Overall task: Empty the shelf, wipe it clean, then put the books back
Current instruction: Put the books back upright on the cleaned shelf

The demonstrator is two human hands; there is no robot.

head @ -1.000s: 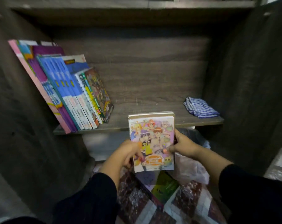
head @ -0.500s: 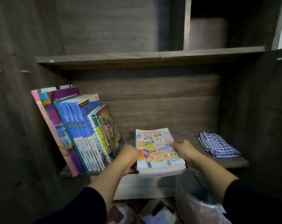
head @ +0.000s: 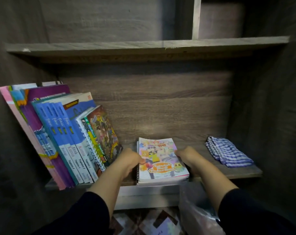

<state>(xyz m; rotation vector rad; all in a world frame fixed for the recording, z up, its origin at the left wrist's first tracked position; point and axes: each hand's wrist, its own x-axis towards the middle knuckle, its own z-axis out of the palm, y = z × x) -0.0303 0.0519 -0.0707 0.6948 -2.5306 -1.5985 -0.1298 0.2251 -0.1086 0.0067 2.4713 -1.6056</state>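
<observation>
Both hands grip a small stack of books [head: 162, 160] lying flat on the shelf [head: 228, 173]: left hand [head: 129, 160] fingers on its left edge, right hand [head: 188, 156] on its right edge.

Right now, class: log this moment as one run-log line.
stage: reshelving | both hands: left hand, right hand grip cartoon-cover book stack flat on shelf | checked cloth right

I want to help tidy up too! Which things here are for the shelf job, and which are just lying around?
For the job:
- small stack of books, flat on the shelf, held by the left hand and right hand
- leaning row of books
- checked cloth

Just lying about:
- plastic bag below
- patterned mat on the floor
</observation>
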